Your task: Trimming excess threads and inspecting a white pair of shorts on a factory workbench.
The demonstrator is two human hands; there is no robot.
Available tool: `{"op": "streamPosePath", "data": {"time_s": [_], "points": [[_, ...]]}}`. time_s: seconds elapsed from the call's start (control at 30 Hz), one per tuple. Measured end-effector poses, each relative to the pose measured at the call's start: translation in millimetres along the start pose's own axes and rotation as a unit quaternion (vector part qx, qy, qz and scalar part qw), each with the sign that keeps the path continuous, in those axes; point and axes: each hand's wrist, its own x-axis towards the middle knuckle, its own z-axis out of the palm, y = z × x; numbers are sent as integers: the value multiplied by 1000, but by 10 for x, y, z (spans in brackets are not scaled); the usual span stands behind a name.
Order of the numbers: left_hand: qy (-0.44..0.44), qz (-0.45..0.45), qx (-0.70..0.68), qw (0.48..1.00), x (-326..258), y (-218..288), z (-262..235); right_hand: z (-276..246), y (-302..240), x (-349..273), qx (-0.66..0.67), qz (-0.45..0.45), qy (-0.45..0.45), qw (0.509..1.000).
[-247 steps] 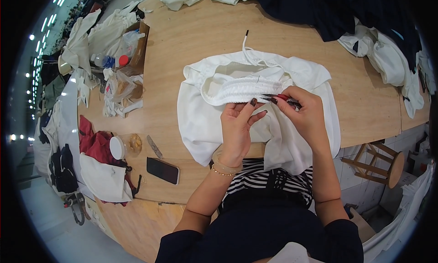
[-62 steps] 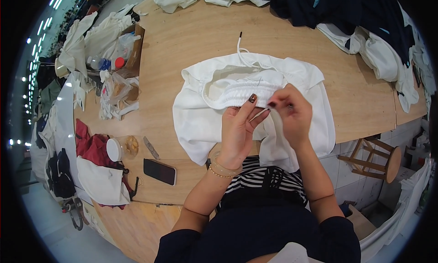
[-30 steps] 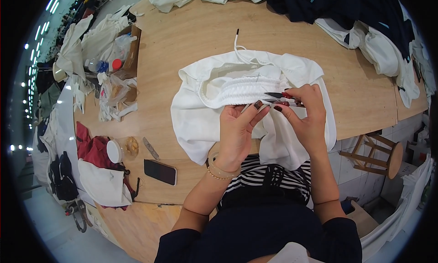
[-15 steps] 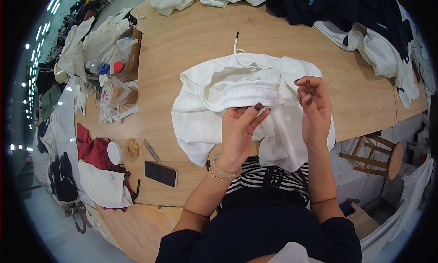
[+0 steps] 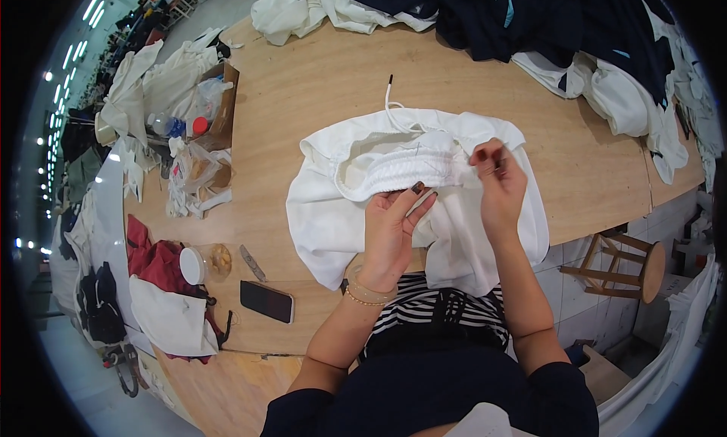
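A pair of white drawstring shorts or trousers [image 5: 322, 229] lies on the table in front of me, its gathered elastic waistband [image 5: 394, 170] facing up. At the near edge of that waistband, my left hand [image 5: 388, 236] pinches the fabric between thumb and fingers. My right hand [image 5: 503, 191] hovers at the waistband's right end, fingers drawn together and a little blurred; what they hold, if anything, is too small to make out. Loose dark threads show on the elastic. A white drawstring [image 5: 389, 107] with a dark tip sticks out at the far side.
Left on the wooden table [image 5: 341, 73] are a phone [image 5: 266, 301], a small thread snipper or knife [image 5: 252, 263], a lidded jar [image 5: 194, 266], red cloth [image 5: 155, 248] and a cardboard box [image 5: 225, 111]. Navy garments [image 5: 545, 20] are heaped at the far right. A wooden stool [image 5: 651, 272] stands right.
My right hand has moved left and down toward the waistband, its fingers closing from a looser, raised pose. My left hand keeps its grip. The whole view has shifted slightly.
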Motion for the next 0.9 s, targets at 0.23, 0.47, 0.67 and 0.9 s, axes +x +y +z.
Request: {"op": "streamPosePath", "data": {"time_s": [0.23,0.47,0.67,0.9], "points": [[16,10,-1,1000,53,-60,58,135,53,-60,-177,-48,-137,973],[24,5,15,1000,64,-87,-35,-29,-38,39,-42,51,-49,997],[18,8,8,1000,61,-107,-2,213,0,-106,-237,-30,-131,962],[24,0,24,999,41,-70,-9,30,-54,29,28,77,-38,996]]}}
